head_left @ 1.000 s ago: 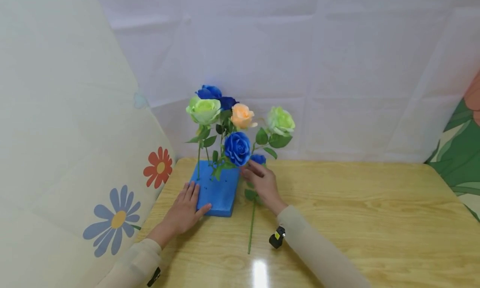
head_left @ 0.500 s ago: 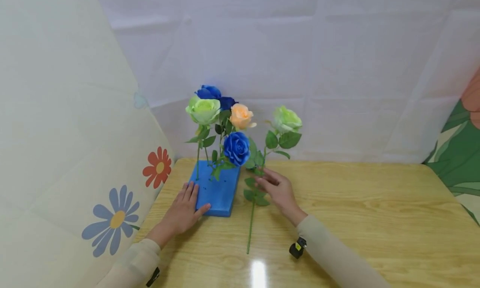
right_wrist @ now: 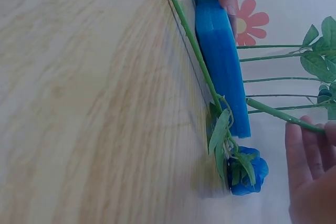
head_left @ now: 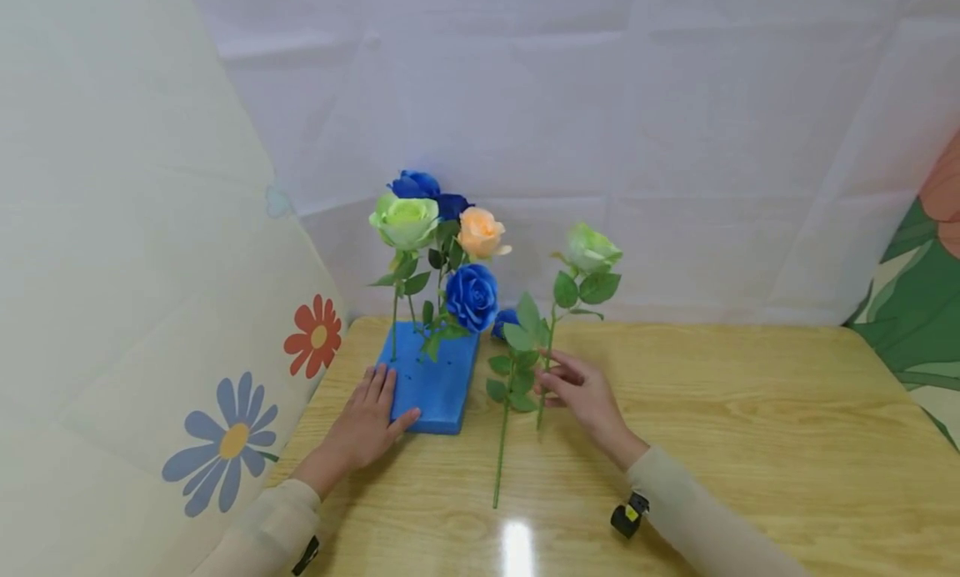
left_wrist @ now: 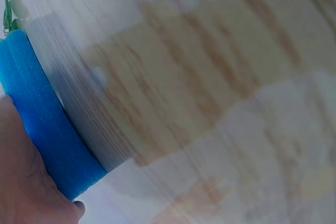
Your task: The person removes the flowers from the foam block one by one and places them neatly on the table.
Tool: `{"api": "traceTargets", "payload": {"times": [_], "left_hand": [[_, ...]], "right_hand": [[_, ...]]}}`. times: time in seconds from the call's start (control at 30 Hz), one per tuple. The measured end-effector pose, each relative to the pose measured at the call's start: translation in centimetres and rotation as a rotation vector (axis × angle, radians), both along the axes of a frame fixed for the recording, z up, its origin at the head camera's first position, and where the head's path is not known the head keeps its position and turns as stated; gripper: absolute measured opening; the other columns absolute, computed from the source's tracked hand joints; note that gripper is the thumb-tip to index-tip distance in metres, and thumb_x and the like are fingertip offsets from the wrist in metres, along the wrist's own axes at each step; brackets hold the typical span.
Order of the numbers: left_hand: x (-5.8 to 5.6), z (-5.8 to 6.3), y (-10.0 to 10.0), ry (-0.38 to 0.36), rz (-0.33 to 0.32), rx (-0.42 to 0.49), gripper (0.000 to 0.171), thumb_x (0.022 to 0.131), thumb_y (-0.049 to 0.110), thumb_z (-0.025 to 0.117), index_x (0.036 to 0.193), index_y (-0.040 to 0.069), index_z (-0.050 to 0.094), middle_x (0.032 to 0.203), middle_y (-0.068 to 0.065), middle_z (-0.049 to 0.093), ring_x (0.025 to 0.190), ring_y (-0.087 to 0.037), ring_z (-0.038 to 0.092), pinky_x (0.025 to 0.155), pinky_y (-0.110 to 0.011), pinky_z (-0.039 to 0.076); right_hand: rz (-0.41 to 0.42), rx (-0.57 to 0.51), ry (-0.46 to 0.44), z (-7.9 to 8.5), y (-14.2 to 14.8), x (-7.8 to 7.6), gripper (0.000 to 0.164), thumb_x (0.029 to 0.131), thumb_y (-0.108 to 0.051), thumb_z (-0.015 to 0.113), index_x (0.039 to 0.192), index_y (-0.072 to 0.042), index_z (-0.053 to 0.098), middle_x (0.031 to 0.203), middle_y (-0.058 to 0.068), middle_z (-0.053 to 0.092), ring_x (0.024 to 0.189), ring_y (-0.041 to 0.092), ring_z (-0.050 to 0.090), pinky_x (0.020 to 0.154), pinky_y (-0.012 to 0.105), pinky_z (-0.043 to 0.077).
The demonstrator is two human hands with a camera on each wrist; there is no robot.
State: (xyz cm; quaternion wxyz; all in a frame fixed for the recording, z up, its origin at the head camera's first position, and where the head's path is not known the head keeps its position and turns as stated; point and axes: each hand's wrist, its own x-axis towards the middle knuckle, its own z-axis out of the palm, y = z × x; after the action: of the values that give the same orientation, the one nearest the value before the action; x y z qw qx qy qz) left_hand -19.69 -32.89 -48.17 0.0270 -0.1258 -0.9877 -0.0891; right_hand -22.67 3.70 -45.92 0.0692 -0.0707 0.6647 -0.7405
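Note:
My left hand point(head_left: 362, 431) lies along the left side of a blue foam block point(head_left: 438, 398), fingers straight and thumb over its near part. My right hand point(head_left: 588, 400) pinches the stem of a light green rose point(head_left: 592, 250) between thumb and fingers. That rose is upright, right of the block, and in the right wrist view its bare stem point(right_wrist: 275, 111) points toward the block. A blue rose point(right_wrist: 248, 174) lies on the table between block and right hand. Standing in the block are another green rose point(head_left: 405, 223), a peach rose point(head_left: 482, 233) and several blue roses point(head_left: 472, 298).
Small holes show in the block's top. The wooden table point(head_left: 735, 427) extends far to the right. A white cloth backdrop point(head_left: 675, 143) hangs behind it, and a flower-printed cloth point(head_left: 112, 227) runs along the left side.
My right hand has drawn the light green rose rightward, away from the block and past the lying blue rose. The left hand and the block stay in place.

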Motion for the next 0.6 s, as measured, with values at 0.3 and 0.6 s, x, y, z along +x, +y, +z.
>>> {"api": "traceTargets", "payload": {"times": [0.3, 0.6], "left_hand": [[0.0, 0.0, -0.1, -0.029, 0.007, -0.010, 0.095, 0.102, 0.064, 0.040, 0.155, -0.013, 0.020, 0.163, -0.033, 0.016, 0.151, -0.052, 0.011, 0.121, -0.062, 0.017], [0.0, 0.2, 0.0, -0.031, 0.010, -0.009, 0.094, 0.102, 0.063, 0.040, 0.156, -0.012, 0.020, 0.163, -0.033, 0.015, 0.151, -0.052, 0.011, 0.121, -0.062, 0.017]], "right_hand": [[-0.016, 0.077, -0.070, -0.7, 1.4, 0.8, 0.048, 0.095, -0.003, 0.068, 0.141, -0.002, 0.057, 0.114, 0.025, 0.068, 0.093, 0.030, 0.073, 0.077, 0.037, 0.062], [-0.005, 0.106, -0.107, -1.3, 2.6, 1.4, 0.050, 0.096, 0.001, 0.066, 0.143, 0.001, 0.053, 0.115, 0.026, 0.068, 0.084, 0.021, 0.074, 0.074, 0.036, 0.063]]}}
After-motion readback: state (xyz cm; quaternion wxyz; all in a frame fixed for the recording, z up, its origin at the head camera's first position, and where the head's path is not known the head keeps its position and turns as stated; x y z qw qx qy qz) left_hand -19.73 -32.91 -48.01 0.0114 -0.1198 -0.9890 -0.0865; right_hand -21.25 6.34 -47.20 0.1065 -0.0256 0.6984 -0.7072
